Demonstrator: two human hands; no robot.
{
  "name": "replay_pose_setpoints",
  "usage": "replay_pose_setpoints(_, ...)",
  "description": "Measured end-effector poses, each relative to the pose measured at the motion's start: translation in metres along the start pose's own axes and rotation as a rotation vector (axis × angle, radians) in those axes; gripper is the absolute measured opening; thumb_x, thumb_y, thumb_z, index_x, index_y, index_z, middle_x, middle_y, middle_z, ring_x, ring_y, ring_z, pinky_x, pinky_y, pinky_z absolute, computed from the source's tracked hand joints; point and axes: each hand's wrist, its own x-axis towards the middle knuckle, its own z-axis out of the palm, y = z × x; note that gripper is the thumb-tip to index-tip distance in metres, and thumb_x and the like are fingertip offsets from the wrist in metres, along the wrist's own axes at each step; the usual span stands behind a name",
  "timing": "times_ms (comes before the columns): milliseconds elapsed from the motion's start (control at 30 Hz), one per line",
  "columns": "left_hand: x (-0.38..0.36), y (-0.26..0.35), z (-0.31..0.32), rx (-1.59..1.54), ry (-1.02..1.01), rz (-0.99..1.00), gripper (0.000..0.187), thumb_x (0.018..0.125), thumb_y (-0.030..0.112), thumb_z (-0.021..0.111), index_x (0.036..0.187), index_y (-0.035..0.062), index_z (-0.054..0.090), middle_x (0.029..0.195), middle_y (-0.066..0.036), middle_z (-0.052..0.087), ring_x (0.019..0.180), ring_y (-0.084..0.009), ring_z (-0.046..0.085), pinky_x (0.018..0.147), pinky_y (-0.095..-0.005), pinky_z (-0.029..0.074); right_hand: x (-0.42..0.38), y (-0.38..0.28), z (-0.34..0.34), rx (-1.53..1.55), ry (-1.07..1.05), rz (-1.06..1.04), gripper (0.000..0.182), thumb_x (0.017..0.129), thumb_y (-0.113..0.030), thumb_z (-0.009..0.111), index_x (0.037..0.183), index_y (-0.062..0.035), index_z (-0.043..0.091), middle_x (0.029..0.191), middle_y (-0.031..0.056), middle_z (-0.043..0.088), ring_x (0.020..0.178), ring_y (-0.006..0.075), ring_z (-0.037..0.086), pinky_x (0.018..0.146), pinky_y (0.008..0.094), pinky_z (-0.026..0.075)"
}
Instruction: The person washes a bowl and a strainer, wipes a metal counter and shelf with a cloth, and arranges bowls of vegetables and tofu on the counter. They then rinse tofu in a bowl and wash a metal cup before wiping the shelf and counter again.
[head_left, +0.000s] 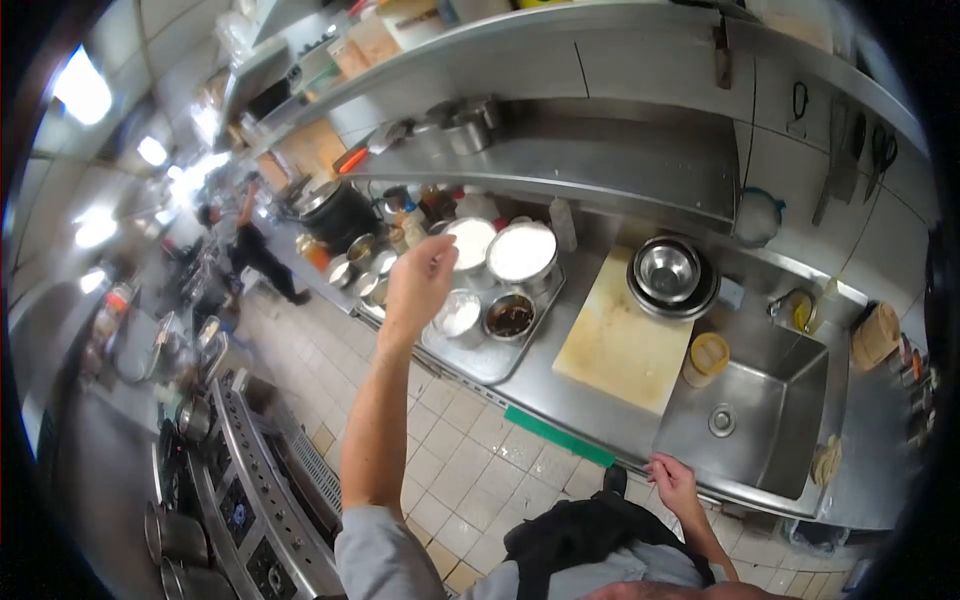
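My left hand (420,285) reaches over a metal tray (492,368) on the counter, its fingers curled together beside a round container of white contents (468,243). Whatever those fingers may hold is hidden. A second container of white contents (521,251) stands to the right. Nearer on the tray are a bowl of white powder-like contents (457,314) and a bowl of dark brown liquid (510,315). My right hand (674,484) is low by the front edge of the sink (760,440), fingers loosely bent and apart, with nothing visible in them.
A yellowed cutting board (615,350) lies right of the tray, with stacked metal bowls (668,272) at its far corner. A yellow-rimmed tub (708,357) stands at the sink. A metal shelf (600,150) overhangs the counter. Stove burners (238,515) are at left; another person (255,245) stands far back.
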Motion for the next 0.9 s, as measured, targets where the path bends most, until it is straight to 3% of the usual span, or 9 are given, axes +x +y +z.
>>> replay_pose_setpoints(200, 0.122, -0.037, -0.005, 0.251, 0.028, 0.051, 0.036, 0.089, 0.021, 0.071, 0.119, 0.0011, 0.068, 0.108, -0.016, 0.074, 0.099, -0.0249, 0.072, 0.086, -0.0345, 0.055, 0.114, 0.001, 0.008, -0.004, -0.037, -0.036, 0.025, 0.101, -0.012, 0.057, 0.118, 0.0035, 0.065, 0.091, 0.0107, 0.072, 0.073, 0.0134, 0.068, 0.067, 0.0278, 0.057)
replay_pose_setpoints(300, 0.168, -0.058, 0.001, 0.263, 0.055, -0.094, 0.059, 0.082, 0.025, 0.077, 0.133, 0.0019, 0.058, 0.122, -0.022, 0.067, 0.112, -0.0342, 0.067, 0.095, -0.0401, 0.052, 0.153, -0.016, 0.016, -0.105, -0.054, -0.063, 0.024, 0.100, -0.013, 0.058, 0.117, 0.0031, 0.066, 0.091, 0.0110, 0.073, 0.074, 0.0140, 0.069, 0.069, 0.0286, 0.057)
replay_pose_setpoints(400, 0.221, -0.120, 0.017, 0.310, 0.193, 0.000, 0.068, 0.080, 0.026, 0.079, 0.137, 0.0021, 0.053, 0.127, -0.024, 0.064, 0.118, -0.0347, 0.063, 0.099, -0.0413, 0.050, 0.185, -0.017, 0.026, -0.154, -0.045, -0.052, 0.025, 0.100, -0.013, 0.058, 0.118, 0.0026, 0.066, 0.093, 0.0114, 0.073, 0.075, 0.0145, 0.070, 0.072, 0.0294, 0.058)
replay_pose_setpoints(433, 0.237, -0.139, 0.024, 0.290, 0.195, 0.002, 0.075, 0.078, 0.024, 0.079, 0.142, 0.0017, 0.046, 0.129, -0.026, 0.059, 0.119, -0.0411, 0.057, 0.102, -0.0424, 0.047, 0.189, -0.014, 0.035, -0.180, -0.044, -0.029, 0.025, 0.099, -0.012, 0.058, 0.118, 0.0024, 0.066, 0.094, 0.0117, 0.074, 0.076, 0.0150, 0.070, 0.073, 0.0299, 0.058)
replay_pose_setpoints(567, 0.301, -0.204, 0.049, 0.094, 0.232, 0.022, 0.085, 0.076, 0.025, 0.083, 0.145, -0.0028, 0.041, 0.143, -0.025, 0.050, 0.135, -0.0376, 0.046, 0.113, -0.0435, 0.036, 0.194, -0.008, 0.074, -0.205, 0.046, 0.012, 0.024, 0.100, -0.010, 0.059, 0.120, 0.0019, 0.065, 0.094, 0.0102, 0.073, 0.076, 0.0136, 0.068, 0.070, 0.0270, 0.056)
replay_pose_setpoints(733, 0.383, -0.318, 0.093, -0.053, 0.151, 0.410, 0.084, 0.076, 0.027, 0.082, 0.147, 0.0019, 0.044, 0.150, -0.022, 0.044, 0.142, -0.0373, 0.037, 0.117, -0.0464, 0.028, 0.182, -0.010, 0.142, -0.389, 0.184, 0.012, 0.027, 0.098, -0.013, 0.061, 0.123, -0.0028, 0.065, 0.100, 0.0108, 0.074, 0.085, 0.0173, 0.070, 0.078, 0.0296, 0.056)
replay_pose_setpoints(800, 0.391, -0.334, 0.110, -0.077, 0.079, 0.302, 0.088, 0.073, 0.022, 0.081, 0.149, 0.0032, 0.041, 0.155, -0.026, 0.035, 0.147, -0.0420, 0.026, 0.120, -0.0492, 0.022, 0.172, -0.016, 0.164, -0.469, 0.325, 0.051, 0.027, 0.097, -0.012, 0.061, 0.123, -0.0055, 0.066, 0.102, 0.0109, 0.074, 0.087, 0.0193, 0.070, 0.080, 0.0311, 0.056)
replay_pose_setpoints(867, 0.401, -0.345, 0.122, -0.250, 0.015, 0.392, 0.083, 0.073, 0.019, 0.081, 0.146, 0.0036, 0.044, 0.151, -0.024, 0.039, 0.144, -0.0371, 0.031, 0.119, -0.0452, 0.024, 0.162, -0.020, 0.178, -0.527, 0.373, 0.079, 0.028, 0.096, -0.011, 0.061, 0.123, -0.0081, 0.066, 0.103, 0.0110, 0.074, 0.089, 0.0213, 0.071, 0.082, 0.0326, 0.056)
replay_pose_setpoints(900, 0.402, -0.340, 0.125, -0.429, -0.021, 0.341, 0.081, 0.074, 0.017, 0.081, 0.145, 0.0035, 0.044, 0.140, -0.020, 0.049, 0.134, -0.0321, 0.043, 0.114, -0.0411, 0.030, 0.153, -0.022, 0.176, -0.472, 0.362, 0.131, 0.027, 0.096, -0.011, 0.062, 0.123, -0.0100, 0.067, 0.104, 0.0116, 0.073, 0.091, 0.0231, 0.071, 0.084, 0.0336, 0.056)
